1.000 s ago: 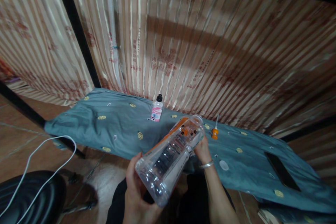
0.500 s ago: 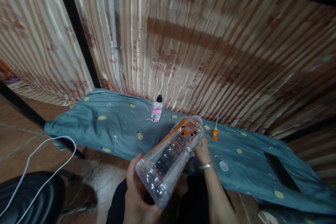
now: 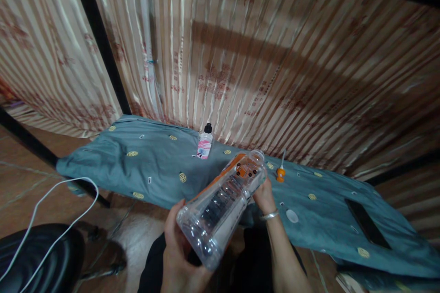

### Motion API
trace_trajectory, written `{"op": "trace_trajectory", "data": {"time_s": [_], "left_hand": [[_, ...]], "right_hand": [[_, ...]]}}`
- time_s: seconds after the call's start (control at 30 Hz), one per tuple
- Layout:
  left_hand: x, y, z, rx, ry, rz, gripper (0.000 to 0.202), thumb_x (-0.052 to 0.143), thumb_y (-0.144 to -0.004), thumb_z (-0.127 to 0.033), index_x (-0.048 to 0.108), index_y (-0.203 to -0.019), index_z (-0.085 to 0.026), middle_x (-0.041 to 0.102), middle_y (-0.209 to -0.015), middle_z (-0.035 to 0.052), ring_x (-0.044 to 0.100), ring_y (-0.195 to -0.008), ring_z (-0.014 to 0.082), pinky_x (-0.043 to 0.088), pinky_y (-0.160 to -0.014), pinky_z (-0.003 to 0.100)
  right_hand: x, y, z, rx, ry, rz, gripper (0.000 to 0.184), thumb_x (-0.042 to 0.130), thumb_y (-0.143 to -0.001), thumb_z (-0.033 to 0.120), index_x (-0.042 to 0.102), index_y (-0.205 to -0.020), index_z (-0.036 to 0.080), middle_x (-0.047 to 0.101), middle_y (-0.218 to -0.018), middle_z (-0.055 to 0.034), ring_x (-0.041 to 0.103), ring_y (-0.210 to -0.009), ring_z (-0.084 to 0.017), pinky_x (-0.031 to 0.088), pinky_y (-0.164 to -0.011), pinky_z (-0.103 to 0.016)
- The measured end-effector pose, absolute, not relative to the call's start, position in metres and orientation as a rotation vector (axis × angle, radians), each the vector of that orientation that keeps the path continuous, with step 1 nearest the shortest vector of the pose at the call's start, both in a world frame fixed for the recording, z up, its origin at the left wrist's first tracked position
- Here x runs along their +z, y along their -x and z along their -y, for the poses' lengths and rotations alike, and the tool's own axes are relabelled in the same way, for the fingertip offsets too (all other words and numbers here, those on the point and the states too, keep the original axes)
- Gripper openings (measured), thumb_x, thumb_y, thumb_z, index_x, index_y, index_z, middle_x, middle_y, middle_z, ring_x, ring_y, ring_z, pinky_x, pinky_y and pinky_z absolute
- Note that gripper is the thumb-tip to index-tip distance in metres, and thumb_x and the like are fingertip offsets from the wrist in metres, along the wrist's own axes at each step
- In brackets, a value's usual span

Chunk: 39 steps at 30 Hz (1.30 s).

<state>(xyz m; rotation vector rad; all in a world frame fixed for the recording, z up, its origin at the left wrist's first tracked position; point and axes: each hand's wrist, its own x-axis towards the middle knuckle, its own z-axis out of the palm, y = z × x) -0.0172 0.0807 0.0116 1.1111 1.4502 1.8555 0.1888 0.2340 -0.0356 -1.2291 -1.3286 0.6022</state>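
Observation:
I hold a large clear plastic bottle (image 3: pixel 222 206) with an orange label, tilted with its base toward me. My left hand (image 3: pixel 178 256) is wrapped round the base end. My right hand (image 3: pixel 264 196), with a silver bangle on the wrist, grips the neck end, which it hides. The bottle looks empty. Behind it lies a grey-blue cloth (image 3: pixel 154 169) with yellow spots, spread over a low surface.
On the cloth stand a small bottle with a black cap and pink label (image 3: pixel 205 142), an orange-tipped small object (image 3: pixel 281 171), a pale round lid (image 3: pixel 292 215) and a dark flat phone (image 3: pixel 367 223). Striped curtains hang behind. A black stool (image 3: pixel 37 256) with a white cable is at lower left.

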Motion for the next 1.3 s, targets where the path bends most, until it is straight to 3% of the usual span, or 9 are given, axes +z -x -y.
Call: {"op": "trace_trajectory", "data": {"time_s": [0.37,0.6,0.8,1.0,1.2,1.3], "left_hand": [[0.016,0.014,-0.081,1.873,-1.078,-1.400,0.088,0.090,-0.071,-0.060,0.053,-0.144,-0.026,0.075,-0.116,0.0037,0.080,-0.094,0.0222,0.064,-0.083,0.030],[0.011,0.019,-0.081,1.852,-1.127,-1.421,0.089,0.092,-0.069,-0.056,0.054,-0.144,-0.025,0.074,-0.121,0.0057,0.079,-0.098,0.0243,0.064,-0.083,0.031],[0.015,0.016,-0.080,1.856,-1.075,-1.395,0.094,0.093,-0.068,-0.059,0.052,-0.145,-0.025,0.074,-0.118,0.0052,0.079,-0.094,0.0228,0.064,-0.081,0.030],[0.024,0.013,-0.079,1.827,-1.039,-1.407,0.095,0.088,-0.071,-0.067,0.050,-0.146,-0.023,0.075,-0.102,0.0014,0.077,-0.078,0.0193,0.063,-0.075,0.028],[0.015,0.014,-0.080,1.842,-0.914,-1.321,0.100,0.095,-0.062,-0.063,0.051,-0.145,-0.025,0.074,-0.122,0.0092,0.078,-0.101,0.0279,0.065,-0.081,0.033],[0.008,0.015,-0.081,1.823,-0.920,-1.298,0.098,0.096,-0.064,-0.057,0.051,-0.146,-0.027,0.075,-0.124,0.0102,0.079,-0.100,0.0297,0.066,-0.081,0.037]], "right_hand": [[-0.030,-0.187,-0.234,0.575,1.247,1.300,0.071,0.079,-0.073,0.069,0.063,-0.121,0.020,0.082,-0.112,-0.0151,0.079,-0.097,-0.032,0.065,-0.090,-0.047],[-0.038,-0.192,-0.235,0.561,1.253,1.347,0.069,0.077,-0.076,0.064,0.062,-0.126,0.019,0.079,-0.119,-0.0162,0.078,-0.101,-0.031,0.064,-0.094,-0.048],[-0.037,-0.190,-0.235,0.545,1.267,1.352,0.070,0.078,-0.075,0.064,0.062,-0.126,0.018,0.080,-0.113,-0.0153,0.077,-0.098,-0.031,0.064,-0.093,-0.049],[-0.032,-0.188,-0.233,0.564,1.249,1.354,0.061,0.065,-0.088,0.065,0.062,-0.127,0.018,0.080,-0.113,-0.0153,0.077,-0.100,-0.030,0.064,-0.094,-0.046],[-0.029,-0.188,-0.233,0.489,1.257,1.359,0.059,0.074,-0.081,0.061,0.065,-0.122,0.020,0.082,-0.111,-0.0137,0.077,-0.098,-0.030,0.064,-0.092,-0.045],[-0.028,-0.187,-0.233,0.515,1.248,1.337,0.059,0.078,-0.077,0.057,0.065,-0.121,0.020,0.082,-0.111,-0.0129,0.078,-0.097,-0.030,0.064,-0.091,-0.045]]}}
